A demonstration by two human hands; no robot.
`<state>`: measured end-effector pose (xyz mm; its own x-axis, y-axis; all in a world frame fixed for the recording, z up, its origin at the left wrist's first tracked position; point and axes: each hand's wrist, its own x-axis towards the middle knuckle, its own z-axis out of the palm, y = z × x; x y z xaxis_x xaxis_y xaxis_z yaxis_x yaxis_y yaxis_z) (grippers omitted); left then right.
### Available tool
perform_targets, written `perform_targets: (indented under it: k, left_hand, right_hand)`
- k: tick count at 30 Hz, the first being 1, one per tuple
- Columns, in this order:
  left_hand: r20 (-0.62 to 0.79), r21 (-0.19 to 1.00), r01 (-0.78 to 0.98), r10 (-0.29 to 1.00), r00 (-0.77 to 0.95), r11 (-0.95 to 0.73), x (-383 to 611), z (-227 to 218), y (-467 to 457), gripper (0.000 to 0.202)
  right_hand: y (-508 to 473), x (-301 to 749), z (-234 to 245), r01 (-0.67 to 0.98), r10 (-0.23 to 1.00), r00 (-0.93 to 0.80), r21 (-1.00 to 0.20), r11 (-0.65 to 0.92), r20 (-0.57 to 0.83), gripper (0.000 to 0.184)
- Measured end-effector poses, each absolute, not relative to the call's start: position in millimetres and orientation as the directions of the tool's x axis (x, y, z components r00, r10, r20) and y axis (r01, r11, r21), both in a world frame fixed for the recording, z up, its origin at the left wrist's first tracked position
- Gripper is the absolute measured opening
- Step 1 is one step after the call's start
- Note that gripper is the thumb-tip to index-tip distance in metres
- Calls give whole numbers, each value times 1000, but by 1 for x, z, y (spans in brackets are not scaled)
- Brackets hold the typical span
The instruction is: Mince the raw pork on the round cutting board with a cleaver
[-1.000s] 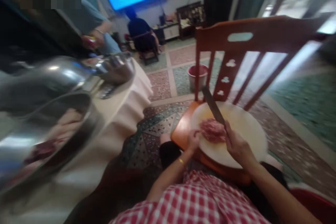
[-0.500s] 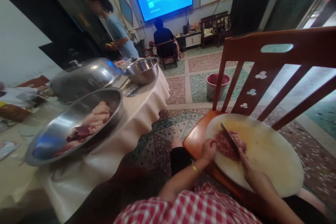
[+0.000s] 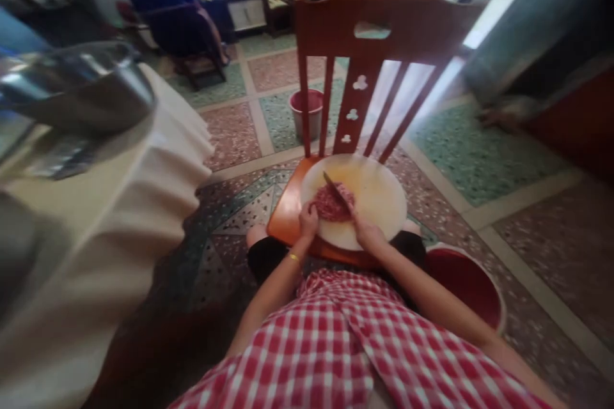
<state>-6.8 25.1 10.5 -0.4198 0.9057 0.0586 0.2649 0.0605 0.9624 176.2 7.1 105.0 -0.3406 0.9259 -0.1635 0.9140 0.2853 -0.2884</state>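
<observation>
A round pale cutting board [image 3: 378, 201] lies on the seat of a red-brown wooden chair [image 3: 378, 25] in front of me. A heap of minced red meat [image 3: 327, 203] sits on its left part. My right hand [image 3: 365, 230] is closed round the handle of a cleaver [image 3: 336, 188], whose blade rests on the meat. My left hand [image 3: 307, 220] is curled at the meat's left edge and touches it. A gold bracelet is on my left wrist.
A table with a white cloth [image 3: 110, 204] and a steel bowl [image 3: 81, 92] stands at the left. A pink bucket [image 3: 307, 112] is behind the chair, a red basin [image 3: 467, 284] by my right knee. A person sits on a chair [image 3: 177, 32] at the back.
The camera has tipped down and turned right, so the table's pans and the screen left the view. Both hands stay at the meat and the cleaver blade stays on it.
</observation>
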Motion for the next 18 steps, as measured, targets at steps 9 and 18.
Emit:
perform_targets:
  k: [9, 18]
  left_hand:
    - [80, 956, 292, 923, -377, 36, -6, -7, 30, 24]
    - [54, 960, 274, 927, -371, 54, -5, -6, 30, 25]
  right_hand:
    - [0, 204, 77, 827, 924, -252, -561, 50, -289, 63]
    - [-19, 211, 129, 537, 972, -230, -825, 176, 58, 49]
